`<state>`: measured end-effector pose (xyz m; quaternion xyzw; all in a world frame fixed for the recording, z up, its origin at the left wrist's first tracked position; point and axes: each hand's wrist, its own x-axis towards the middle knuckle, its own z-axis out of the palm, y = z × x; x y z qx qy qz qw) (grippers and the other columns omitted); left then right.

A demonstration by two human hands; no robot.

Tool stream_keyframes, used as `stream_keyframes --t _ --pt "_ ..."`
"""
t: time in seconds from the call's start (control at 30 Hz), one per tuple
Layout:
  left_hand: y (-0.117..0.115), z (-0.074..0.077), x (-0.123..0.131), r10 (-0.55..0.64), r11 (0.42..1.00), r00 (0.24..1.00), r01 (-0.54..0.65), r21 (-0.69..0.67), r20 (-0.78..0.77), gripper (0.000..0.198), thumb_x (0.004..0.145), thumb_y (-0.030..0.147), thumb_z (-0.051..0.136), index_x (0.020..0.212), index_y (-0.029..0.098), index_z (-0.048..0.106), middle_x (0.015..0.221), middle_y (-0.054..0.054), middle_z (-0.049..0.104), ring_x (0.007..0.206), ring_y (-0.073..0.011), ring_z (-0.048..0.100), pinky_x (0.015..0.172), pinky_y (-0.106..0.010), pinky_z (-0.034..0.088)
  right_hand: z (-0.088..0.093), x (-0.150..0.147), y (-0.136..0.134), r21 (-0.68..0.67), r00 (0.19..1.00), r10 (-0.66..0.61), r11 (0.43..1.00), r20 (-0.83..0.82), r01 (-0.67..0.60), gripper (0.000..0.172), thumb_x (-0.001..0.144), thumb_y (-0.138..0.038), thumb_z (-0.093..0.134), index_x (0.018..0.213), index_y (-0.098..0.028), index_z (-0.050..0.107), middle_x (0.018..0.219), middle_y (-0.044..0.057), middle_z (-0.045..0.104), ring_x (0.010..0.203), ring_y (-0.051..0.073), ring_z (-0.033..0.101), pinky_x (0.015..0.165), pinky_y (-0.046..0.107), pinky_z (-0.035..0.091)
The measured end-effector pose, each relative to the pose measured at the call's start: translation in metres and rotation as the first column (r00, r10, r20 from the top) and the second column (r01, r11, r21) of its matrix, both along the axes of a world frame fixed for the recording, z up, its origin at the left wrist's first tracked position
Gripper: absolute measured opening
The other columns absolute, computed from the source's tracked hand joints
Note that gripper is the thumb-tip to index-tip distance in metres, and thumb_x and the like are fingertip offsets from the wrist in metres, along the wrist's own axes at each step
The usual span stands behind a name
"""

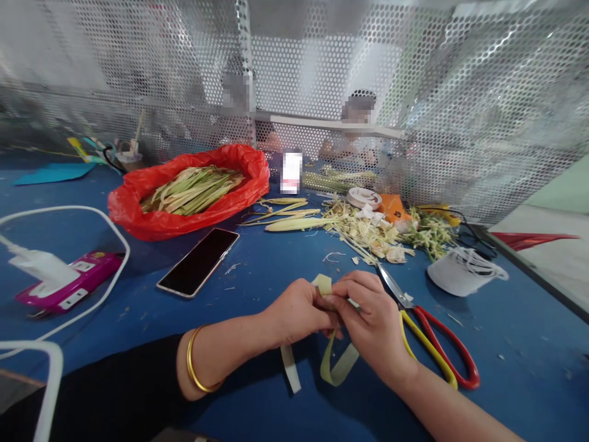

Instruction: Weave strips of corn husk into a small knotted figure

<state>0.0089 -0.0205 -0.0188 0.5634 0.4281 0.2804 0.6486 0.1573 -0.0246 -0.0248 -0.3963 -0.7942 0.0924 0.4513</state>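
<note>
A pale green leaf strip [326,283] is pinched between my two hands, with a folded end showing above the fingers. Below the hands the strip hangs in a loop, and a straight end sticks out under my left wrist. My left hand [301,313] is closed on the strip from the left, a gold bangle on that wrist. My right hand [368,307] grips it from the right, thumb and fingers pressed together. The fingertips partly hide the fold. Scissors [437,344] with one yellow and one red handle lie beside my right hand, partly behind it.
A red plastic bag [188,227] holds leaf strips [193,190]. A phone [199,263], a purple power strip [76,282] with a white cable, plant scraps [368,230], a tape roll [363,197] and a white string bundle [464,272] lie around. Perforated metal panels [304,67] stand behind; people sit beyond.
</note>
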Motion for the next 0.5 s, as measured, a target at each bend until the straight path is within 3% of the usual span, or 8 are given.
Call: stream_keyframes --t 0.13,0.2,0.3,0.5 --pt "0.002 0.001 -0.001 0.029 1.000 1.000 -0.029 0.004 0.004 0.013 0.068 0.020 0.063 0.061 0.016 0.073 0.060 -0.002 0.067 0.056 -0.0120 0.056 0.059 -0.023 0.042 -0.001 0.005 0.008 -0.133 1.000 0.014 0.991 -0.025 -0.017 0.019 0.089 -0.020 0.054 0.072 -0.021 0.062 0.071 0.001 0.062 0.070 0.016 0.059 0.067 0.029 0.044" --pt "0.005 0.002 -0.003 0.077 0.996 0.997 -0.077 -0.034 0.020 0.020 0.073 0.031 0.066 0.066 0.015 0.074 0.068 -0.006 0.071 0.059 -0.0127 0.059 0.060 -0.023 0.043 0.001 0.011 0.015 -0.232 0.999 0.032 0.972 -0.018 -0.035 0.020 0.092 -0.024 0.050 0.079 -0.021 0.064 0.075 0.001 0.065 0.072 0.016 0.061 0.068 0.028 0.045" --pt "0.009 0.005 -0.006 0.177 0.976 0.981 -0.165 -0.141 0.077 0.032 0.077 0.044 0.065 0.070 0.014 0.072 0.073 -0.009 0.072 0.061 -0.0131 0.062 0.058 -0.023 0.043 0.007 0.021 0.025 -0.260 0.993 0.105 0.962 0.059 -0.086 0.024 0.096 -0.028 0.046 0.085 -0.021 0.066 0.081 0.001 0.070 0.078 0.017 0.064 0.074 0.028 0.045" --pt "0.012 0.007 -0.009 0.237 0.968 0.968 -0.229 -0.101 0.081 0.017 0.073 0.030 0.070 0.074 0.013 0.073 0.073 -0.007 0.072 0.057 -0.0092 0.056 0.055 -0.020 0.041 0.012 0.030 0.031 -0.231 0.967 0.184 0.963 0.178 -0.141 0.018 0.091 -0.024 0.057 0.076 -0.022 0.066 0.074 -0.001 0.070 0.073 0.016 0.063 0.078 0.030 0.042"
